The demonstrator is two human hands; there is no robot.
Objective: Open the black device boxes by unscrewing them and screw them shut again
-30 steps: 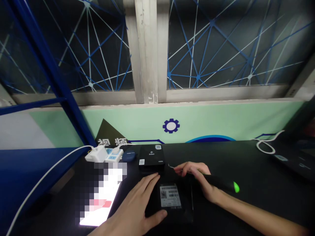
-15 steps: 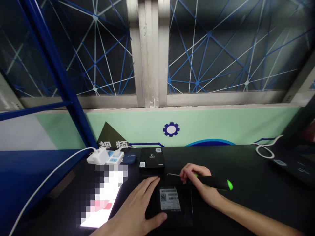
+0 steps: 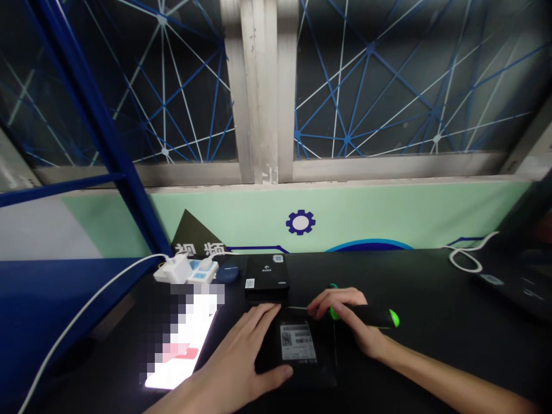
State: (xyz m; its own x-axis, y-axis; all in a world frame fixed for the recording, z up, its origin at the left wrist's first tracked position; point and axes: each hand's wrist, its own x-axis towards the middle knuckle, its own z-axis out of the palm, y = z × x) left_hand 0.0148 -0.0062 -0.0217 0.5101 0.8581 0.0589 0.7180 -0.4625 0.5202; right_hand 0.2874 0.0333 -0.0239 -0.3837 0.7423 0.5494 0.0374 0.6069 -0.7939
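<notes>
A flat black device (image 3: 304, 372) with a white barcode label (image 3: 298, 342) lies on the dark table in front of me. My left hand (image 3: 244, 351) rests along its left side, fingers stretched flat and thumb over the top. My right hand (image 3: 338, 305) is closed around a screwdriver (image 3: 373, 315) with a black and bright green handle, held almost level. Its thin metal shaft points left across the far edge of the device, with the tip close to my left fingertips. Whether the tip touches the device, I cannot tell.
Behind the device sits a similar black box (image 3: 266, 273), beside a dark blue case (image 3: 227, 273) and a white power strip (image 3: 202, 270) with plugs. A bright, pixelated screen (image 3: 183, 345) lies at left. Another black device (image 3: 513, 293) and a white cable (image 3: 466, 261) are at right.
The screwdriver has moved left, so its tip is now nearer my left fingertips. My left hand stays on the device. The whole view has shifted slightly.
</notes>
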